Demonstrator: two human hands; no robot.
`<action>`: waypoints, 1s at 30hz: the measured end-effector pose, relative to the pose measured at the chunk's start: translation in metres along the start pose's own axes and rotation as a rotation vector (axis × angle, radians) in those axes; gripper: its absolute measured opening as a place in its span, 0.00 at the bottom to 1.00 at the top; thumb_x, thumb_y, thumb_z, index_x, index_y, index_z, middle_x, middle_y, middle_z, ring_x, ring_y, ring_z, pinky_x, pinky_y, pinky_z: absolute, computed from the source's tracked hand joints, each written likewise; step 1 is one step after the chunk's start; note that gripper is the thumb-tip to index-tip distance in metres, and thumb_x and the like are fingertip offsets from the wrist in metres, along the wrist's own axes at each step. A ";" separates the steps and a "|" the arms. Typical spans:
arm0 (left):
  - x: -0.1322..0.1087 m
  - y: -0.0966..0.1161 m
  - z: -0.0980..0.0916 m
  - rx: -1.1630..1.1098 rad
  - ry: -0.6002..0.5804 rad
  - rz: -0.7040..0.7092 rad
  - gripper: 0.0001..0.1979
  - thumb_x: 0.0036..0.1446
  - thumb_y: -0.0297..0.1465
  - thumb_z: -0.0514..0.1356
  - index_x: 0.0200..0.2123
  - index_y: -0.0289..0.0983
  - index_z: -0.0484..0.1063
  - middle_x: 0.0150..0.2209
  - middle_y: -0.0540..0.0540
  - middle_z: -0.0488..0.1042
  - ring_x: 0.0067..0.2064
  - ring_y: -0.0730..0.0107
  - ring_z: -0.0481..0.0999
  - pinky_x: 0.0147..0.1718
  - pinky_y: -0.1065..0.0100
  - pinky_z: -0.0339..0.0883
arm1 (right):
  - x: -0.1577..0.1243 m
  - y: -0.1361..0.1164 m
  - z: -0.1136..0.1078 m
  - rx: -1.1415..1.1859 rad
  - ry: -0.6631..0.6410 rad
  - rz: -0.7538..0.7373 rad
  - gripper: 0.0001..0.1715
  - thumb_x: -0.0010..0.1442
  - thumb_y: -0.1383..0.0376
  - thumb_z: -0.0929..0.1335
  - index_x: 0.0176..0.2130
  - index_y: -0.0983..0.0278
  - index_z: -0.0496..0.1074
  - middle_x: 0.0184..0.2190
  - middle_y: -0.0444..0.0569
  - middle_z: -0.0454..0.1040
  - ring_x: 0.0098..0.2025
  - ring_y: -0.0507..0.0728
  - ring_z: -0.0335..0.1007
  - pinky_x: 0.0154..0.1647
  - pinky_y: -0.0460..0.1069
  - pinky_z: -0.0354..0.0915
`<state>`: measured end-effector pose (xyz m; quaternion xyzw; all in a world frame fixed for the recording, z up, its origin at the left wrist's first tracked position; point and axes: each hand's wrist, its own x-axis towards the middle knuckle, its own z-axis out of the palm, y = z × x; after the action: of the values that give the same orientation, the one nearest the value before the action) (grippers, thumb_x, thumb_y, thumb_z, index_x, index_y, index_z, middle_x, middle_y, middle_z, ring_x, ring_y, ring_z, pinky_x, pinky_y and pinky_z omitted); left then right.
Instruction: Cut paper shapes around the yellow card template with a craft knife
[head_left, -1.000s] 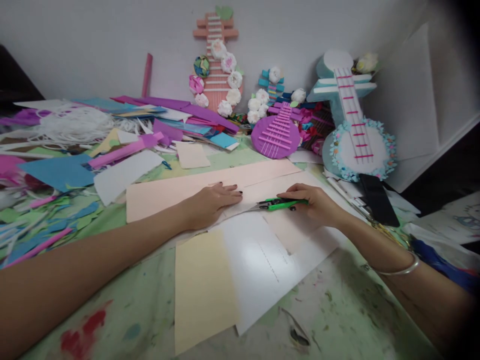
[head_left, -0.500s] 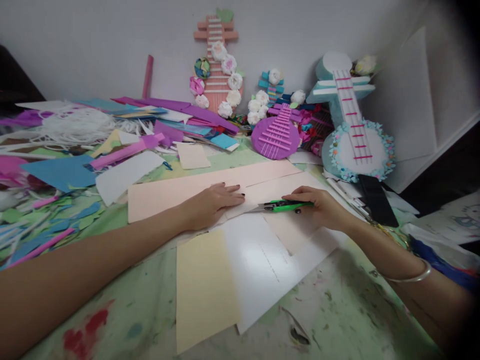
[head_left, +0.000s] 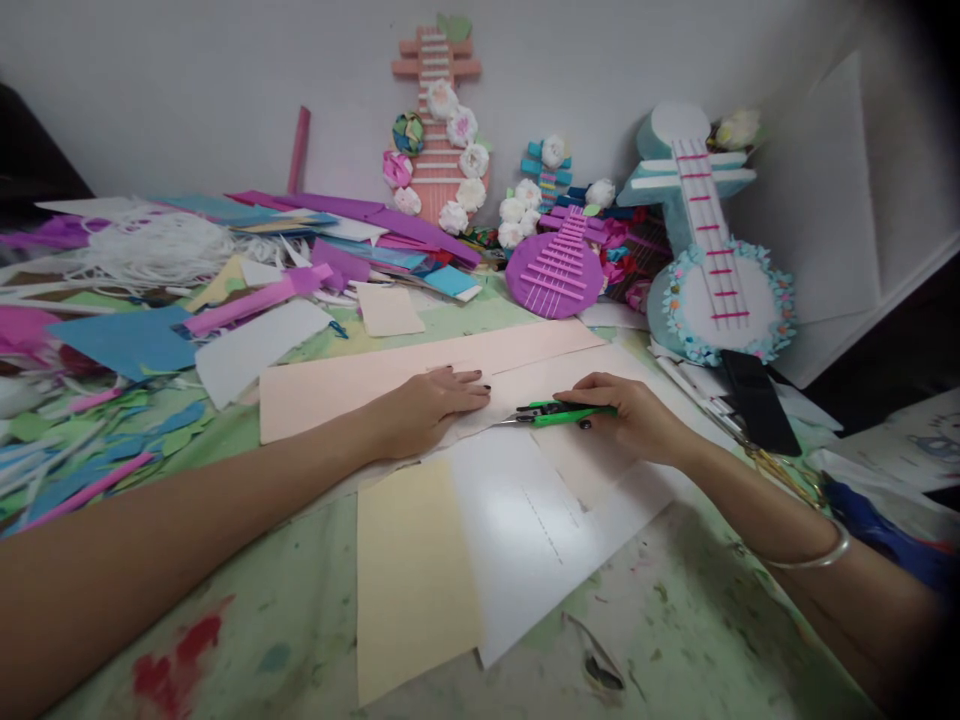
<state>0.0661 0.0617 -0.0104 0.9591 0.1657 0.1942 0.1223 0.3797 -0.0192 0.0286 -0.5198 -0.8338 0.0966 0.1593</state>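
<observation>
My left hand (head_left: pixel 424 410) lies flat, fingers spread, on a pale pink sheet (head_left: pixel 322 400) near the middle of the table. To its right, my right hand (head_left: pixel 630 415) grips a green and black cutting tool (head_left: pixel 566 412), whose thin blades point left at the paper close to my left fingertips. A long slit line runs across the pink sheet beyond my hands. Below lie a glossy white sheet (head_left: pixel 517 540) and a cream-yellow piece (head_left: pixel 416 585), partly overlapped by the pink paper.
Coloured paper scraps (head_left: pixel 127 340) and white string (head_left: pixel 150 250) pile up at the left. Decorated instrument models stand at the back, pink (head_left: pixel 435 150), purple (head_left: pixel 555 275) and pale blue (head_left: pixel 720 270). A black phone (head_left: pixel 759 400) and gold scissors (head_left: pixel 784 475) lie at the right.
My right hand and the cutting tool have shifted slightly left, toward my left hand. My left hand keeps its place on the paper. The whole view has moved a little.
</observation>
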 end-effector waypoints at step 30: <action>0.000 0.001 -0.001 0.037 0.037 -0.009 0.22 0.64 0.25 0.45 0.54 0.39 0.72 0.58 0.45 0.71 0.64 0.63 0.64 0.63 0.55 0.56 | 0.010 -0.003 0.002 0.012 -0.006 0.004 0.28 0.55 0.74 0.65 0.53 0.57 0.76 0.43 0.51 0.76 0.44 0.60 0.73 0.47 0.53 0.67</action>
<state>0.0666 0.0608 -0.0093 0.9567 0.1756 0.2082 0.1025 0.3720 -0.0119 0.0291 -0.5203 -0.8325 0.1035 0.1596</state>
